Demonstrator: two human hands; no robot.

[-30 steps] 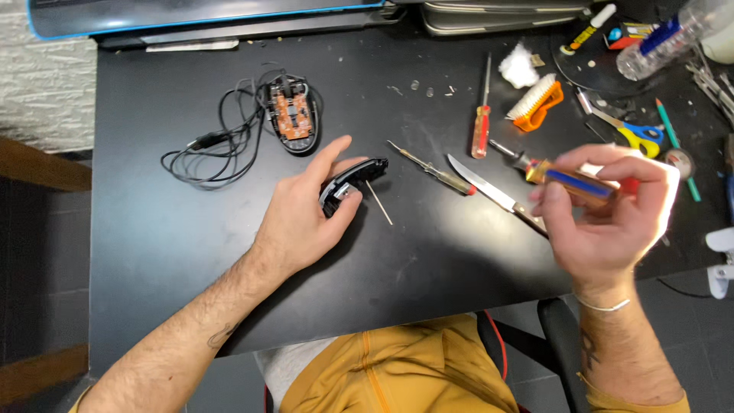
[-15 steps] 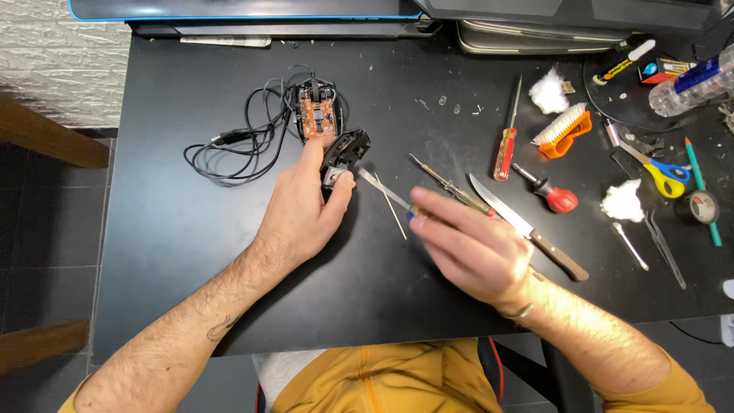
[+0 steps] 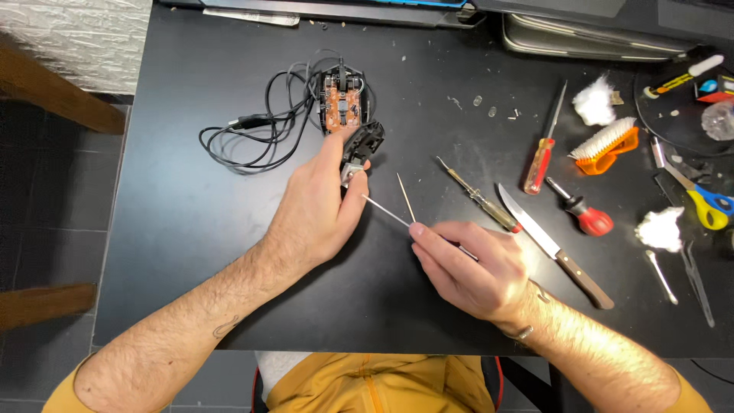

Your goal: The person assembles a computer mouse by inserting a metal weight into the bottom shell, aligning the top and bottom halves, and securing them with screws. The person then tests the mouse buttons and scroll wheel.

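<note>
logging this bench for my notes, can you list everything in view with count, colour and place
desk: 1, black, fills the view
circuit board with cable: 1, orange board, black cable coiled to its left, top centre
mouse shell part: 1, black, below the board, under the left hand
thin metal pick: 1, silver, tip at the shell part
wooden stick: 1, pale, beside the pick
screwdrivers: 3; slim dark one, long red-handled one, stubby red and black one
knife: 1, brown handle, right of centre
brush: 1, orange, white bristles
cotton tufts: 2, white
scissors: 1, yellow and blue handles, right edge
left hand: holds the shell part
right hand: holds the pick
</note>
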